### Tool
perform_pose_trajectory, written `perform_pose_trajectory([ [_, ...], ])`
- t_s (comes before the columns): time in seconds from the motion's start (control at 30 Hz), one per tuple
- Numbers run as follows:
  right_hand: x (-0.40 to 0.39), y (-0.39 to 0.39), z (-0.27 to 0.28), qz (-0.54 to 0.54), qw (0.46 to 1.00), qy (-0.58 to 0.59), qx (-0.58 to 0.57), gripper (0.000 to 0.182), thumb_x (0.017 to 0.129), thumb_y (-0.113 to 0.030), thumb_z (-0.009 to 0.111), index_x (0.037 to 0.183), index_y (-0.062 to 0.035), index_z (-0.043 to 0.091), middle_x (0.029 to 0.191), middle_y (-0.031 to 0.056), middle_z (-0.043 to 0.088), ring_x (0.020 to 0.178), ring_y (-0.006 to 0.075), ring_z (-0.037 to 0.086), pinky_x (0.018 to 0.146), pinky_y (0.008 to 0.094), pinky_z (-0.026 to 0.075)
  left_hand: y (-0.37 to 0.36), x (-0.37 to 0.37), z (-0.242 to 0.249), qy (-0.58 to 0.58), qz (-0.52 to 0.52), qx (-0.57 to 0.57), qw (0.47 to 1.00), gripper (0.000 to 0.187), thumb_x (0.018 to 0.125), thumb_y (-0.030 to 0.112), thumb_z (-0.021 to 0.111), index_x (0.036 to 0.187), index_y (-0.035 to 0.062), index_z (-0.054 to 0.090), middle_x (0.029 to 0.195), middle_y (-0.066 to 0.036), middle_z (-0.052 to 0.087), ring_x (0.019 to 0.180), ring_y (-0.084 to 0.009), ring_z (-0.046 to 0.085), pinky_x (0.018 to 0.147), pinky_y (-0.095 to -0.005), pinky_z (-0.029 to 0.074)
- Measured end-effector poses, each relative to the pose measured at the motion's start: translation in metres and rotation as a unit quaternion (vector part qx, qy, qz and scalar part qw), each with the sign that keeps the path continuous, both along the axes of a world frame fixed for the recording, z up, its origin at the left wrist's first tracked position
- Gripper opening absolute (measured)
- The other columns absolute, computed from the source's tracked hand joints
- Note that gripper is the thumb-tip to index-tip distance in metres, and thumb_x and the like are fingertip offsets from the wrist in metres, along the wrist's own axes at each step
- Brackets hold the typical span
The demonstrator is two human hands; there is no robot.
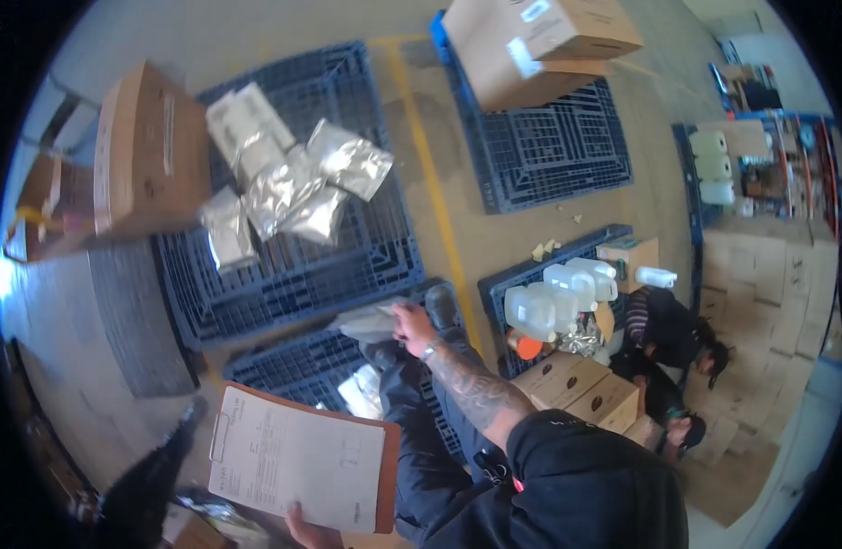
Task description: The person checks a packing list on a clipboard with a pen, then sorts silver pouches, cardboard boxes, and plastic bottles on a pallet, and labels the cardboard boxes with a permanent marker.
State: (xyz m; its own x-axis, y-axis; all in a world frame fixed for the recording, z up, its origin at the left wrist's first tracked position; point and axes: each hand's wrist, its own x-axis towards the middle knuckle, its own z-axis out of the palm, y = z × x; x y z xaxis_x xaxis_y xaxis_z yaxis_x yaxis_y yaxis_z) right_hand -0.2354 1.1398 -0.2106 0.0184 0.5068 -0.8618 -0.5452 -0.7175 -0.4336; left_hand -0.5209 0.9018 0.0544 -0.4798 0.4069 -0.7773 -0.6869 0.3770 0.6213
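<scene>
In my left hand (311,528), at the bottom of the view, is a brown clipboard (390,467) with a printed sheet (297,457) clipped on it; the thumb lies over the sheet's lower edge. My right hand (412,328) reaches forward, its fingers closed on a grey, shiny flat pouch (364,320). That pouch hangs above a blue plastic pallet (284,366) at my feet. A white and silvery packet (361,392) lies on this pallet, partly hidden by my leg. Farther ahead, several silver foil pouches (288,188) are heaped on a larger blue pallet (293,284).
A tall cardboard box (151,151) stands at the left. Big cartons (540,46) rest on another pallet (558,151). To the right, a pallet carries translucent jugs (535,311) and brown boxes (577,393). Two people (668,339) bend beside it. A yellow line (430,174) crosses the floor.
</scene>
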Motion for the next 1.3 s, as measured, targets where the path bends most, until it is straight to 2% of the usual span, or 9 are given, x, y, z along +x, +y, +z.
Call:
perform_pose_trajectory([
  [0.27, 0.233, 0.075, 0.029, -0.137, 0.966, -0.195, 0.102, 0.019, 0.091, -0.027, 0.063, 0.093, -0.0085, 0.056, 0.065, 0.0013, 0.050, 0.044, 0.0112, 0.045, 0.036, 0.0287, 0.037, 0.099, 0.067, 0.046, -0.009, -0.093, 0.061, 0.994, 0.055, 0.092, 0.029, 0.051, 0.135, -0.0029, 0.041, 0.127, -0.016, 0.052, 0.112, -0.0298, 0.054, 0.094, -0.0418, 0.046],
  [0.4, 0.302, 0.152, 0.062, -0.265, 0.938, -0.183, 0.129, 0.016, 0.092, -0.025, 0.058, 0.095, -0.0089, 0.055, 0.069, 0.0022, 0.053, 0.044, 0.0110, 0.043, 0.036, 0.0279, 0.037, 0.111, 0.090, 0.051, 0.016, -0.126, 0.058, 0.990, 0.052, 0.092, 0.028, 0.048, 0.134, -0.0031, 0.041, 0.127, -0.016, 0.052, 0.112, -0.0285, 0.054, 0.094, -0.0405, 0.046],
  [0.53, 0.325, 0.192, 0.040, -0.251, 0.935, -0.213, 0.129, 0.017, 0.093, -0.025, 0.056, 0.098, -0.0082, 0.055, 0.076, 0.0048, 0.061, 0.044, 0.0114, 0.045, 0.036, 0.0280, 0.037, 0.124, 0.122, 0.075, 0.060, -0.179, 0.065, 0.980, 0.051, 0.092, 0.025, 0.048, 0.134, -0.0028, 0.042, 0.126, -0.016, 0.053, 0.112, -0.0278, 0.055, 0.093, -0.0402, 0.046],
  [0.6, 0.318, 0.197, 0.007, -0.140, 0.950, -0.252, 0.117, 0.022, 0.093, -0.026, 0.054, 0.103, -0.0071, 0.057, 0.086, 0.0079, 0.067, 0.044, 0.0120, 0.047, 0.036, 0.0281, 0.036, 0.131, 0.134, 0.082, 0.059, -0.173, 0.057, 0.982, 0.052, 0.091, 0.025, 0.048, 0.134, -0.0030, 0.042, 0.125, -0.016, 0.053, 0.112, -0.0279, 0.055, 0.093, -0.0402, 0.046],
  [0.67, 0.291, 0.188, 0.040, -0.049, 0.974, -0.216, 0.054, 0.025, 0.094, -0.028, 0.052, 0.104, -0.0055, 0.057, 0.087, 0.0092, 0.069, 0.043, 0.0126, 0.048, 0.035, 0.0287, 0.036, 0.134, 0.145, 0.089, 0.058, -0.161, 0.055, 0.984, 0.052, 0.090, 0.025, 0.049, 0.134, -0.0031, 0.042, 0.125, -0.017, 0.053, 0.112, -0.0280, 0.055, 0.092, -0.0402, 0.047],
  [0.73, 0.270, 0.168, 0.030, 0.065, 0.976, -0.201, 0.052, 0.027, 0.095, -0.030, 0.051, 0.100, -0.0037, 0.059, 0.083, 0.0089, 0.068, 0.040, 0.0123, 0.047, 0.035, 0.0288, 0.035, 0.133, 0.153, 0.095, 0.060, -0.140, 0.045, 0.987, 0.054, 0.088, 0.024, 0.050, 0.133, -0.0033, 0.042, 0.124, -0.016, 0.053, 0.112, -0.0282, 0.055, 0.092, -0.0404, 0.047],
  [0.93, 0.214, 0.079, 0.069, 0.246, 0.957, -0.156, 0.021, 0.030, 0.095, -0.032, 0.051, 0.095, -0.0032, 0.060, 0.073, 0.0068, 0.066, 0.040, 0.0118, 0.048, 0.035, 0.0315, 0.037, 0.126, 0.169, 0.128, 0.054, -0.115, 0.101, 0.987, 0.057, 0.085, 0.024, 0.053, 0.133, -0.0038, 0.041, 0.124, -0.017, 0.052, 0.112, -0.0295, 0.054, 0.094, -0.0416, 0.046],
  [1.2, 0.211, 0.031, 0.154, 0.321, 0.916, -0.216, 0.103, 0.037, 0.096, -0.034, 0.046, 0.083, -0.0042, 0.064, 0.068, 0.0071, 0.066, 0.044, 0.0168, 0.056, 0.041, 0.0332, 0.046, 0.095, 0.161, 0.156, 0.065, -0.073, 0.192, 0.976, 0.048, 0.083, 0.017, 0.054, 0.125, -0.0048, 0.047, 0.118, -0.017, 0.056, 0.107, -0.0281, 0.056, 0.091, -0.0391, 0.047],
  [1.3, 0.213, 0.031, 0.180, 0.368, 0.877, -0.279, 0.136, 0.039, 0.096, -0.036, 0.047, 0.099, 0.0000, 0.062, 0.079, 0.0107, 0.068, 0.047, 0.0150, 0.056, 0.042, 0.0315, 0.047, 0.064, 0.148, 0.166, 0.099, -0.032, 0.186, 0.977, 0.041, 0.082, 0.012, 0.055, 0.119, -0.0059, 0.052, 0.112, -0.016, 0.060, 0.101, -0.0265, 0.059, 0.087, -0.0361, 0.049],
])
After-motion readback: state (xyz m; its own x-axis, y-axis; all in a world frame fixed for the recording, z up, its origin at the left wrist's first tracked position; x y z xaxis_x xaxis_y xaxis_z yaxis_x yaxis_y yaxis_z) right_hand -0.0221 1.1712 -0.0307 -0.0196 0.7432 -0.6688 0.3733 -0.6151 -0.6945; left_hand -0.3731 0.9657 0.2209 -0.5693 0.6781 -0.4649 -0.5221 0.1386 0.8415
